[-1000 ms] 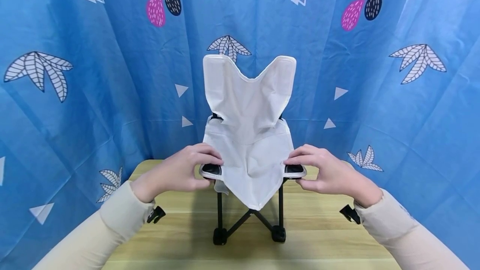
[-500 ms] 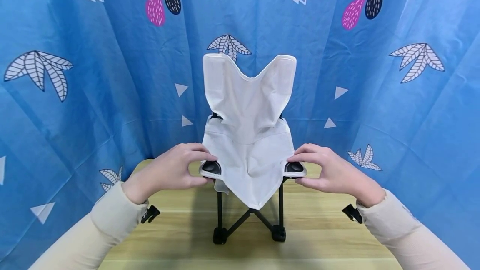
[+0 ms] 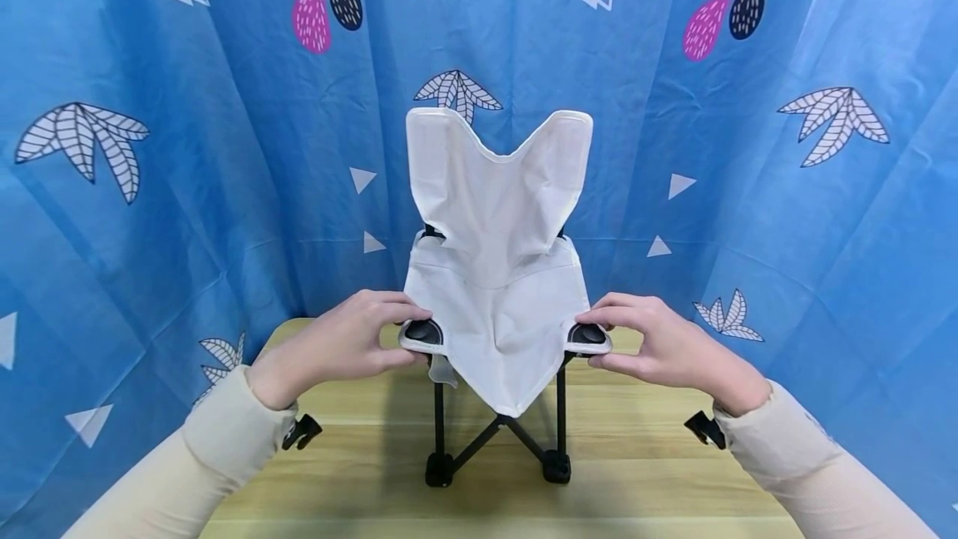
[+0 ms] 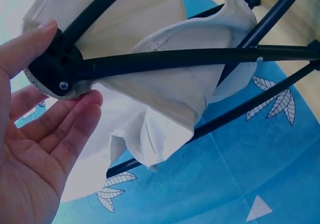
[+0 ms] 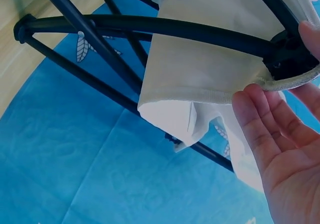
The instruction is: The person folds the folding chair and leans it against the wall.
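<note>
A small folding chair (image 3: 494, 289) with white fabric and a black tube frame stands unfolded in the middle of the head view. My left hand (image 3: 359, 338) pinches the seat's front left corner (image 3: 424, 332), fingers above and thumb below. Opposite it, my right hand (image 3: 649, 341) pinches the front right corner (image 3: 587, 334) in the same way. In the left wrist view, a black plastic joint (image 4: 56, 66) with a screw sits between thumb and fingers. A similar joint (image 5: 286, 59) lies between the right thumb and fingers in the right wrist view.
Under the chair is a light wooden table (image 3: 359, 472). A blue curtain (image 3: 247, 148) with leaf and triangle prints hangs behind and on both sides. Crossed black legs (image 3: 479, 443) end in black feet. Black buckles (image 3: 302, 431) hang by both sleeves.
Both hands have drawn slightly outward, the left more than the right, so more of the black corner pieces shows. The chair has stayed in place.
</note>
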The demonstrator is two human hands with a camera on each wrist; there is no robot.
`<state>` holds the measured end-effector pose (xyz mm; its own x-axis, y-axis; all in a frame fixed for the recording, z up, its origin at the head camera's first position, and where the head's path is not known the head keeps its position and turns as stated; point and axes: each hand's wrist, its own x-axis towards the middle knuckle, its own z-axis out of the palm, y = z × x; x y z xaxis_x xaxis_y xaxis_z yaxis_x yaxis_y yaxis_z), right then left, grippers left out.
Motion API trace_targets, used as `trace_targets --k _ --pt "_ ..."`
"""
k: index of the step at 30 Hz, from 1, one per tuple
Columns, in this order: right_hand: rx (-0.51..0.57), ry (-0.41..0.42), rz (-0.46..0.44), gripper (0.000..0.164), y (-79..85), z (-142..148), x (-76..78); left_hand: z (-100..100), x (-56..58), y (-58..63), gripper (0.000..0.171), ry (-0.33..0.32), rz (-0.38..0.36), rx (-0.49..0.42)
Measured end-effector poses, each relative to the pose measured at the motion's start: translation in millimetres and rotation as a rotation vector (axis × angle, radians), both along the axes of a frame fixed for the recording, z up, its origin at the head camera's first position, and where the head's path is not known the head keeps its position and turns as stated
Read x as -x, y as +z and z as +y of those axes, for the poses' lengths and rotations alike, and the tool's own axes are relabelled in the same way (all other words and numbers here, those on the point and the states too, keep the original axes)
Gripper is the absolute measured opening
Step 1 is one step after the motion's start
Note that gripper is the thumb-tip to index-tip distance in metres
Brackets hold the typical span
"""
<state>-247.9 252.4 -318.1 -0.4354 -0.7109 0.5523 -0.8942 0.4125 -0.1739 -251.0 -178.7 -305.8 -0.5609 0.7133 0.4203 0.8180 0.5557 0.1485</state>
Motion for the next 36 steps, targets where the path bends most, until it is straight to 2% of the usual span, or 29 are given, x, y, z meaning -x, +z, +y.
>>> trace_targets --k 10,18,25,36 --pt "0.032 0.01 -0.008 0.052 -2.7 -2.5 -0.9 3.3 1.9 -8.6 0.043 -0.05 -0.003 -0.105" --pt "0.096 0.015 -0.02 0.049 -6.6 -6.4 2.0 9.3 4.8 -14.4 0.039 -0.042 -0.019 -0.187" --pt "0.145 0.049 0.0 0.053 -9.9 -9.1 6.4 15.6 4.5 -14.5 0.042 -0.024 -0.011 -0.218" --pt "0.137 0.047 -0.019 0.052 -8.6 -8.8 9.8 22.6 4.5 -14.5 0.042 -0.027 0.009 -0.223"
